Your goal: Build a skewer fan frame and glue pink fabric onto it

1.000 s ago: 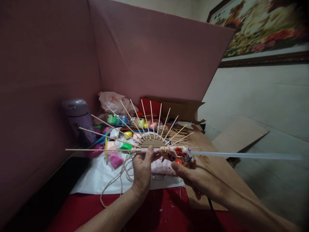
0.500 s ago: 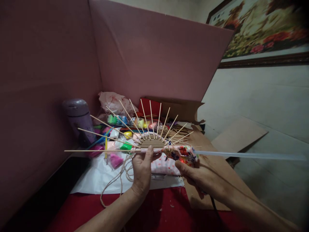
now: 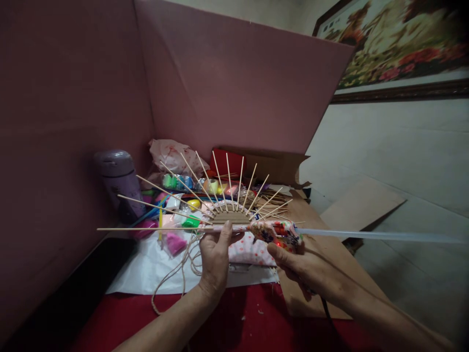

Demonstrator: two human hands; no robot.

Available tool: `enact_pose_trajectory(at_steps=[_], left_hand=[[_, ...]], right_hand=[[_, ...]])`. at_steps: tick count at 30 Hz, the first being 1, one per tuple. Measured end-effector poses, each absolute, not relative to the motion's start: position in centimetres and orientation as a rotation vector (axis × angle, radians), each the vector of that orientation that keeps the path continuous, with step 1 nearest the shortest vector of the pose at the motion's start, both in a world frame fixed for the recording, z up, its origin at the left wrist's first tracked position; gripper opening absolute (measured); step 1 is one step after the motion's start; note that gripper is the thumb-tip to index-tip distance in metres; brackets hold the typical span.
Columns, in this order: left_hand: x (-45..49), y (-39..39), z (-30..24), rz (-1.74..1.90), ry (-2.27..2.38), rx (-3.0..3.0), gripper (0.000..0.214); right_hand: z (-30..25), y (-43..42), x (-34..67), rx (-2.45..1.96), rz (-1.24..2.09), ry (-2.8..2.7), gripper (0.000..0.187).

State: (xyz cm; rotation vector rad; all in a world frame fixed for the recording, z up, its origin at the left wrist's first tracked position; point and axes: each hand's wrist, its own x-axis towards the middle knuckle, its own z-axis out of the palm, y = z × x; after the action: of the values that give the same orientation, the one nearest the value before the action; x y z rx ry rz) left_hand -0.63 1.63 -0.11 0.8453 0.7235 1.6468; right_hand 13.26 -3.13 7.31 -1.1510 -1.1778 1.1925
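Note:
Gripped between thumb and fingers, my left hand (image 3: 216,256) holds up a half-round cardboard piece (image 3: 230,216) edged with pale patterned material. Several thin wooden sticks (image 3: 183,178) fan out from its curved edge, and one long stick points left. My right hand (image 3: 298,266) is closed around a flower-patterned glue gun (image 3: 276,232) with a small red light. A long translucent glue stick (image 3: 362,235) juts from its rear to the right. The gun's nozzle end is at the right end of the cardboard; whether it touches is unclear. A dark cord hangs below my right hand.
Behind my hands lie bagged coloured clay (image 3: 178,182), loose brown sticks (image 3: 273,208) and a red sheet (image 3: 230,164). A purple bottle (image 3: 119,183) stands left. Twine (image 3: 157,296) lies on white paper (image 3: 135,271); cardboard (image 3: 330,298) covers the right side of the red table.
The glue gun and my right hand have shifted very slightly to the right. My left hand keeps its hold on the cardboard piece, and the sticks have barely moved.

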Motion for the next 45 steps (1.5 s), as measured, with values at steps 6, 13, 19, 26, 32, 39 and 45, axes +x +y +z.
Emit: enact_pose_trajectory(at_steps=[6,13,19,26,32,39,45], left_hand=[[-0.6,1.6,0.0,1.642,0.723,0.841,0.027],[-0.7,1.7,-0.3,1.648,0.714,0.837,0.027],[-0.6,1.7,-0.2,1.646,0.694,0.802,0.028],[-0.7,1.7,-0.2,1.645,0.712,0.825,0.025],[-0.7,1.8,-0.2,1.646,0.695,0.81,0.023],[-0.7,1.7,0.0,1.676,0.646,0.769,0.02],[-0.7,1.4,0.3,1.613,0.633,0.785,0.014]], right_hand=[[7.2,-3.1,13.6,-1.364,1.28,-1.363,0.032],[7.3,-3.1,13.3,-1.54,1.275,-1.348,0.037],[5.9,-3.1,13.7,-1.471,1.262,-1.347,0.029],[4.4,-3.5,13.7,-1.254,1.184,-1.157,0.02],[3.0,-3.7,13.4,-0.951,1.312,-0.825,0.024],[1.4,-3.3,13.8,-0.782,1.25,-0.544,0.034],[1.8,-2.1,13.4,-0.607,1.304,-0.584,0.029]])
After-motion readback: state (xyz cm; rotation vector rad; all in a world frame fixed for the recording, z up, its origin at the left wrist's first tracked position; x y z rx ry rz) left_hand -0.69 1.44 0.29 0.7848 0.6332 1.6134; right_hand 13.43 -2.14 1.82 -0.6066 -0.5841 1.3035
